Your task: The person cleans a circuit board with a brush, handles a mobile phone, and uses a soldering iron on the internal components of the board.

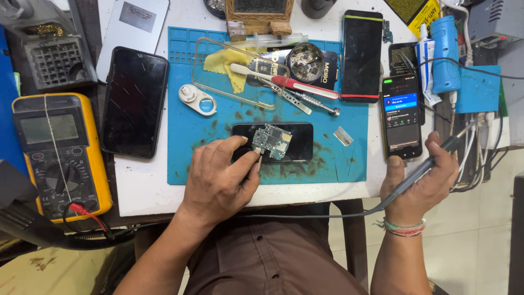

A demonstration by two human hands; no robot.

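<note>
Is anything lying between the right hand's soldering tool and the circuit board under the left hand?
Only a small metal blade lies on the blue mat between the right hand and the circuit board. The left hand holds the board's left edge.

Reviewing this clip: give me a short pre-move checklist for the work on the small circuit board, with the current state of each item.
1. Circuit board seated on the dark phone: ok, it lies flat on it.
2. Left hand steadying the board: ok, fingertips touch its left edge.
3. Right hand gripping the corded tool: ok, fingers wrapped around it.
4. Tool tip near the board: not ok, it is off to the right, away from the blue mat.
5. Tool tip condition: cannot tell.
</note>
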